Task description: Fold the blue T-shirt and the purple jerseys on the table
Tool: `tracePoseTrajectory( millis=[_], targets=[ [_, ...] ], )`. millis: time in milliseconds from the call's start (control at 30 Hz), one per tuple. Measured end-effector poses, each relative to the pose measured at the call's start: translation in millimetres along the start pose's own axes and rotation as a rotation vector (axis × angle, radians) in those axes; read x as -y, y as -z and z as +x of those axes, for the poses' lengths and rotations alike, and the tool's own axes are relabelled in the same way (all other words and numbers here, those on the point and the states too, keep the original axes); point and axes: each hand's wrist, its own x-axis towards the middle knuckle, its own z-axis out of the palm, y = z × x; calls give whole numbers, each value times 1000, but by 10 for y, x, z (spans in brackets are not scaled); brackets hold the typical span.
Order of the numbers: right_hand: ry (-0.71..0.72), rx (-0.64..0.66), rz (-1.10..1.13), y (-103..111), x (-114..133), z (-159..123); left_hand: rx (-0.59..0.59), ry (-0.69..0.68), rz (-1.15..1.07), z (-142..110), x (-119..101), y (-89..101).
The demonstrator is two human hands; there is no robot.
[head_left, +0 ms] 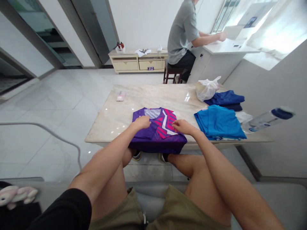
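Note:
A purple shirt with pink and white stripes lies partly folded at the near edge of a marble table, its lower part hanging over the edge. My left hand rests on the shirt's left side, fingers curled onto the fabric. On the shirt's right side, my right hand pinches the cloth with its fingers drawn together.
Folded bright blue shirts lie right of the purple one, darker blue ones and a white plastic bag behind. A clear bottle lies at the right edge. A small pink packet sits far left. A seated person works at a white desk beyond.

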Motion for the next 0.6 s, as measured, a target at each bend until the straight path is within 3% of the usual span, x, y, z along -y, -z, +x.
tracePoseTrajectory(
  millis=[267, 400, 600],
  targets=[
    [20, -26, -52, -83, -26, 136, 143, -28, 53, -265, 391, -338],
    [20, 7, -65, -131, 40, 208, 234, 33, 74, -260, 553, -526],
    [60, 28, -168, -182, 183, 299, 238, 4, 34, -208, 747, -631]
  ],
)
